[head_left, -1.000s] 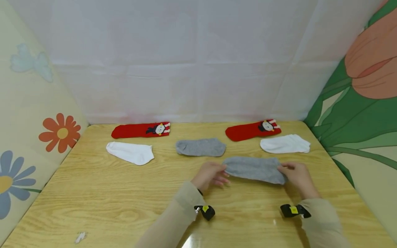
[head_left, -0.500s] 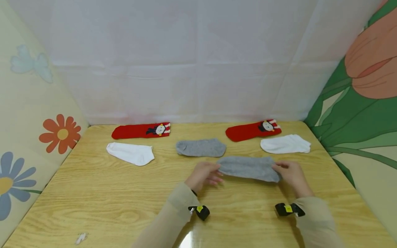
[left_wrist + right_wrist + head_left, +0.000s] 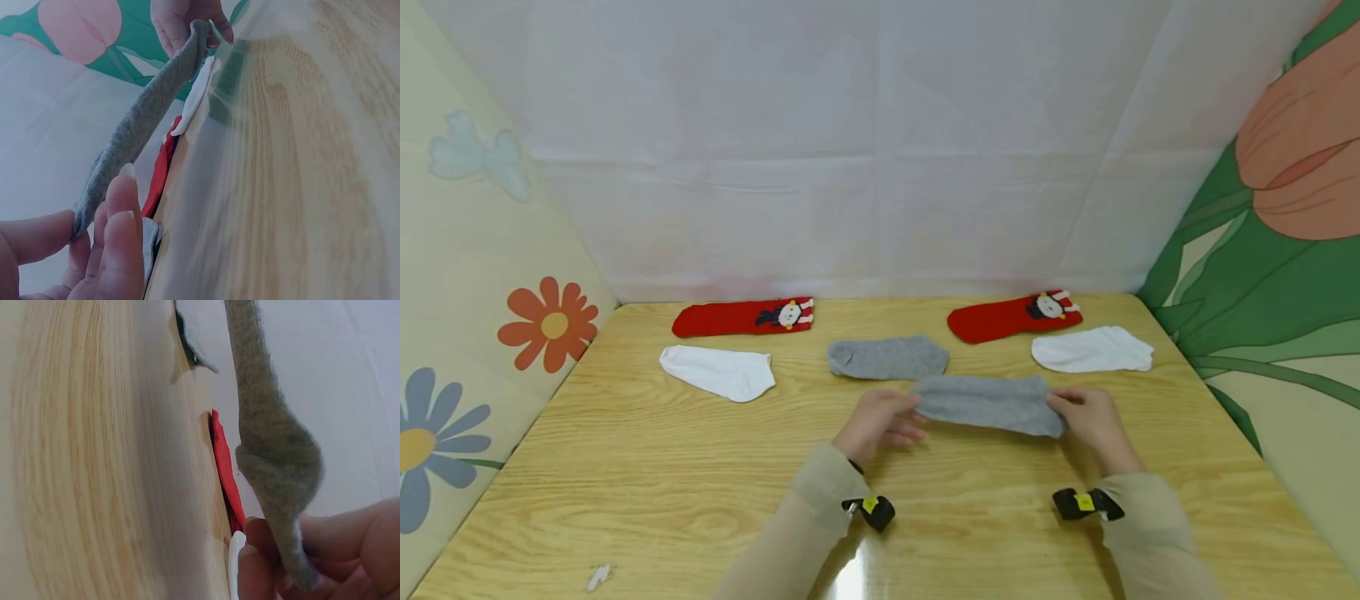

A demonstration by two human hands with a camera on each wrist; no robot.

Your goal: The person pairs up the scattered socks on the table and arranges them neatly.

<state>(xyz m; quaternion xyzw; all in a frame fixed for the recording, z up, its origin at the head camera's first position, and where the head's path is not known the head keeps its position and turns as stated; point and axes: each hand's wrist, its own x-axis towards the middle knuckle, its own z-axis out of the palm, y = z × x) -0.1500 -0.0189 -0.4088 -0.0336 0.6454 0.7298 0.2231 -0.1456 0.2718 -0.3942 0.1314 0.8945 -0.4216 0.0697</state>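
Stretched between both hands is a grey sock (image 3: pixel 985 403), held above the table in front of a second grey sock (image 3: pixel 887 357) that lies flat. My left hand (image 3: pixel 883 422) pinches its left end between thumb and index finger; in the left wrist view the other fingers (image 3: pixel 122 250) extend beside it. At the opposite end my right hand (image 3: pixel 1093 419) pinches the sock, and the right wrist view shows the thumb and fingers (image 3: pixel 259 572) on either side of the grey fabric (image 3: pixel 281 450).
Two red socks with a cartoon figure, one left (image 3: pixel 722 319) and one right (image 3: pixel 1000 321), lie along the table's back edge. Before them lie a white sock (image 3: pixel 718 372) at left and another white sock (image 3: pixel 1093 349) at right. A white cloth backdrop (image 3: pixel 880 150) rises behind the table.
Both hands have moved left together, carrying the stretched grey sock with them. The socks lying on the table have stayed in place.
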